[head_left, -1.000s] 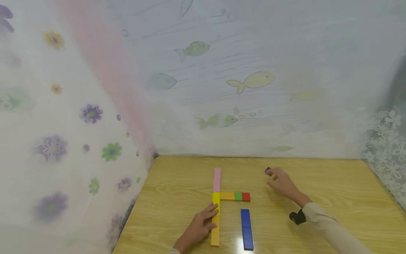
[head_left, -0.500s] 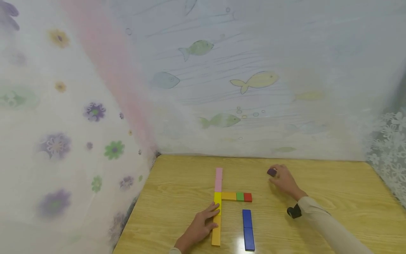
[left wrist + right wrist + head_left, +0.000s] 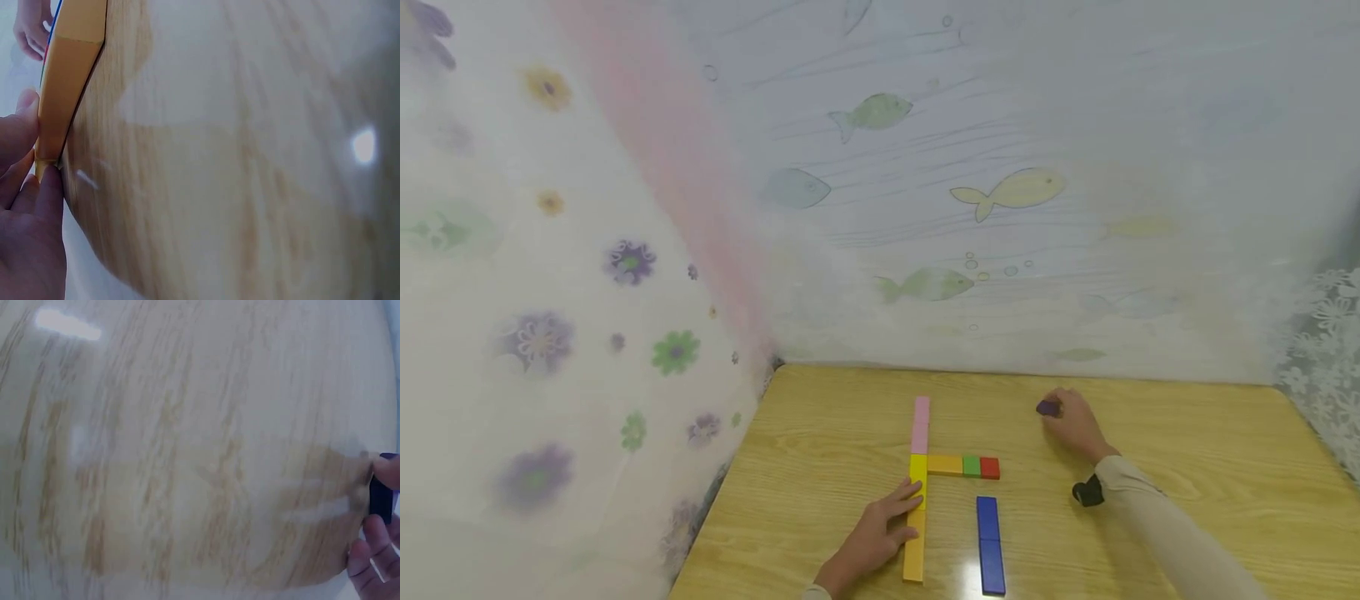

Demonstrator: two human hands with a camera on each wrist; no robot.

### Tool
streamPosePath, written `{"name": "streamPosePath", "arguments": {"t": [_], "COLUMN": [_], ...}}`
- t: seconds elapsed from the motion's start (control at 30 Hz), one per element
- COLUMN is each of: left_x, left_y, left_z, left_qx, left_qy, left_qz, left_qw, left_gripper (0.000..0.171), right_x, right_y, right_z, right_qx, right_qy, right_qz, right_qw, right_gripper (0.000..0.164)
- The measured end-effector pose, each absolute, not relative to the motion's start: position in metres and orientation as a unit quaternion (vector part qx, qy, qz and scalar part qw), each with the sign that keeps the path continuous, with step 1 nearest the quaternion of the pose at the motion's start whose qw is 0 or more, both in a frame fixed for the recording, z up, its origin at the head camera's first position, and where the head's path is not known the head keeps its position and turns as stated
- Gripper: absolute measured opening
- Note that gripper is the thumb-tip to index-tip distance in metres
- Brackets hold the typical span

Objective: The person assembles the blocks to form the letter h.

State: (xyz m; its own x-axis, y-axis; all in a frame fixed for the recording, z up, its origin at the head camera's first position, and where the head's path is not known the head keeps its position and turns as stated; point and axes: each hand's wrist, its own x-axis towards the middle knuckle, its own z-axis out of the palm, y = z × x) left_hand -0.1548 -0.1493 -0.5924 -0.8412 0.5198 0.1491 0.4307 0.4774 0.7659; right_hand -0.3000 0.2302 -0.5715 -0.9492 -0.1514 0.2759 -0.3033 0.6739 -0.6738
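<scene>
My left hand (image 3: 876,533) rests on a row of flat blocks, fingers across the yellow block (image 3: 918,467) and thumb on the long orange block (image 3: 914,558). The left wrist view shows that orange block (image 3: 69,81) close up. Two pink blocks (image 3: 921,425) continue the row away from me. An orange block (image 3: 945,466), a green block (image 3: 972,467) and a red block (image 3: 990,468) branch off to the right. Farther right, my right hand (image 3: 1075,423) pinches a small dark purple block (image 3: 1047,408) between thumb and fingers, partly hidden by them in the right wrist view.
Two blue blocks (image 3: 990,546) lie end to end right of the row, toward me. The wooden table (image 3: 1210,483) meets a fish-patterned curtain (image 3: 850,325) at its back edge. A black device (image 3: 1087,492) sits at my right wrist.
My right hand has turned at the wrist, and the purple block has turned in its fingers. The left hand stays on the row. The head view has shifted slightly.
</scene>
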Motion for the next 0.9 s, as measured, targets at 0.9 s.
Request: {"name": "streamPosePath", "arguments": {"t": [0.9], "left_x": [-0.154], "left_y": [-0.149], "left_z": [-0.589], "left_qx": [0.262], "left_qy": [0.861], "left_qz": [0.432], "left_qw": [0.067], "left_gripper": [0.048], "right_x": [-0.285], "right_y": [0.235], "right_z": [-0.549], "right_qx": [0.127], "right_qy": [-0.897], "right_qz": [0.415], "right_qw": [0.080], "right_gripper": [0.023]}}
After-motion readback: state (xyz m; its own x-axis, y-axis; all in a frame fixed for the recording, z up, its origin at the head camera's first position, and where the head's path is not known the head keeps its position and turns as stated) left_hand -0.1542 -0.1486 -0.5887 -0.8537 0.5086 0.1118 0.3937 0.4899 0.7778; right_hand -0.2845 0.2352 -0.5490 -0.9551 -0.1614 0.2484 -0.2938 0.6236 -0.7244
